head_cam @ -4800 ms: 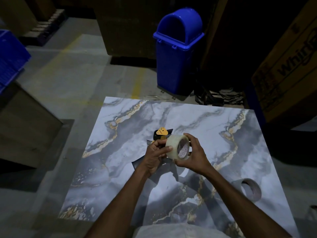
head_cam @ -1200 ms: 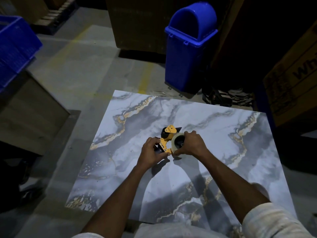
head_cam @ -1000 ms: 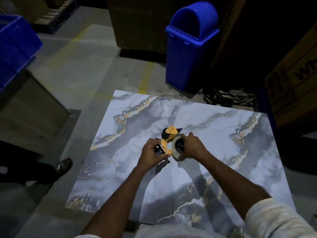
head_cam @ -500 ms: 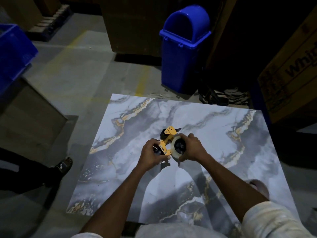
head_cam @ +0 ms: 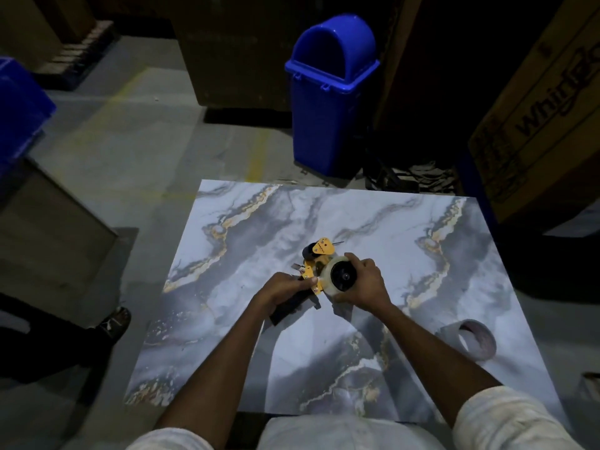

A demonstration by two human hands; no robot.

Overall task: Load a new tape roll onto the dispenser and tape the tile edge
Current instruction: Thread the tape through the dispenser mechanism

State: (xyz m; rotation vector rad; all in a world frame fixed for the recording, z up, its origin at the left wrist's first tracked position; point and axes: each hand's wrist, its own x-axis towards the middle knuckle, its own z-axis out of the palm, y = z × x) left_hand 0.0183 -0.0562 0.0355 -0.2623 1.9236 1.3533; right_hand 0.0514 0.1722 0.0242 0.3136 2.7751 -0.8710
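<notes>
**Tape roll seated on dispenser, both hands engaged**

At centre frame, above the marble-patterned tile, the left hand is curled closed around the black handle of the yellow tape dispenser, thumb pressed against the yellow side plate. The right hand wraps over the clear tape roll, fingers curved around its outer rim; the roll sits on the dispenser's black hub, its open face turned toward the viewer. The dispenser's nose points toward the upper frame.

The tile lies flat and fills the lower middle of the frame. On it, at lower right and well apart from the hands, stands a spent cardboard core, on edge.

Beyond the tile's far edge, upper centre, stands a blue bin. A printed cardboard carton occupies the upper right. At left, on the concrete floor, a bystander's sandalled foot is visible.
</notes>
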